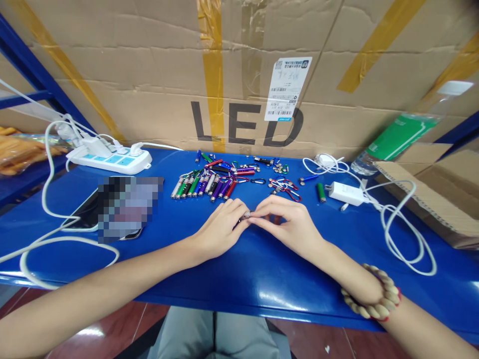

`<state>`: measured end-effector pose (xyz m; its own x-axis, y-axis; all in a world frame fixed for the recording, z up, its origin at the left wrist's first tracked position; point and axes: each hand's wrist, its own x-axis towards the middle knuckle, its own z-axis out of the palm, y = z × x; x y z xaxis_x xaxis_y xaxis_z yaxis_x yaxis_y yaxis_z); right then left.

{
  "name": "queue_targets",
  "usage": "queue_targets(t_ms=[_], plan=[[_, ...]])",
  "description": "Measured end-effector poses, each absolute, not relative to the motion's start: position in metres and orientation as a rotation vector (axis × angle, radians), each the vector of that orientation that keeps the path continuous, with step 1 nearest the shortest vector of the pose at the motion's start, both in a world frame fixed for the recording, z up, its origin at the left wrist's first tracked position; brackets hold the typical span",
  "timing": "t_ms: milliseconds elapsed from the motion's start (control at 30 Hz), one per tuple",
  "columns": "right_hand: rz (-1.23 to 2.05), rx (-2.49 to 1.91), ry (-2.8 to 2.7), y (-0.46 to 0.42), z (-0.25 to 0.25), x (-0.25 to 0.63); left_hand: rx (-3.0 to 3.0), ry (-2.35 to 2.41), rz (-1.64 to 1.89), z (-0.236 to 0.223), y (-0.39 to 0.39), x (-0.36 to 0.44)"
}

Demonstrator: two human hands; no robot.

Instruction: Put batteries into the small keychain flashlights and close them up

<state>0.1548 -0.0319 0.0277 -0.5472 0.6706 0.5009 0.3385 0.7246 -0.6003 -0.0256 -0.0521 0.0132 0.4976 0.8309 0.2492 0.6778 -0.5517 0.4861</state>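
Observation:
My left hand (223,227) is closed around a small silvery and dark thing (245,216), probably a mini keychain flashlight, mostly hidden by the fingers. Against its end, the thumb and fingertips of my right hand (290,219) are pinched together; whatever they hold is too small to make out. Just beyond both hands lies a row of mini keychain flashlights (202,185) in silver, green, black, purple and red. To their right is a pile of small carabiner clips (286,187) with little round metal pieces among them. A green tube (321,192) lies apart, right of the clips.
A white power strip (116,160) with plugs and cables sits at the back left, near a phone (84,209) and a blurred-out item. On the right are a white charger (348,193), its looped cable, a bottle (402,132) and an open cardboard box (441,199). A large carton (157,75) stands behind.

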Motion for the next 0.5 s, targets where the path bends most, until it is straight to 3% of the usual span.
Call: queue_targets(t_ms=[267,500], plan=[[0.513,-0.931,-2.219,-0.032,0.028,0.156,2.459,1.285,0.651,0.013,-0.052,-0.025],[0.008,-1.249,-2.293,-0.007,0.023,0.171,2.436,1.287,0.667,0.016,-0.054,-0.023]])
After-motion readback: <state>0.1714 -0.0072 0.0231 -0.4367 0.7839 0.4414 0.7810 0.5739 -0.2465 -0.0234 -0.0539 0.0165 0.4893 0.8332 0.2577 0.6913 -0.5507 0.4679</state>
